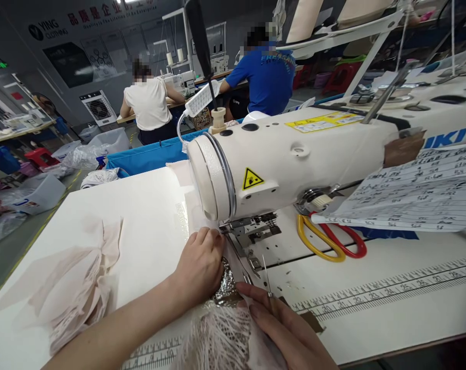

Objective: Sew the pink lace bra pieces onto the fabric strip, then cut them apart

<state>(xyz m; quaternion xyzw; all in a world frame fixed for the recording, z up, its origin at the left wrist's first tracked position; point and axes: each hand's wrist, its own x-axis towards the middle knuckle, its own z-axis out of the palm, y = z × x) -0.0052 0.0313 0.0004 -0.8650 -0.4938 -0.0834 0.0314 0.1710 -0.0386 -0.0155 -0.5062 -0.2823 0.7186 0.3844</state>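
Note:
My left hand (202, 262) is closed, its curled fingers pressing sheer pale fabric beside the needle area of a white sewing machine (271, 159). Closer to me, my right hand (279, 313) pinches the edge of the same piece, where pale fringed lace (221, 336) hangs toward the table's front. An awl (267, 275) is tucked in the right fingers, its thin metal spike pointing up and away. Between the hands lies a shiny, clear-looking strip (226, 282). The fingertips partly hide the fabric, and the needle point cannot be made out.
Sheer pale fabric pieces (82, 288) lie bunched at the table's left. Scissors with yellow and red handles (321, 246) rest right of the needle, under a handwritten sheet (406, 195). A printed ruler (387, 293) runs along the front. Two people sit at machines beyond.

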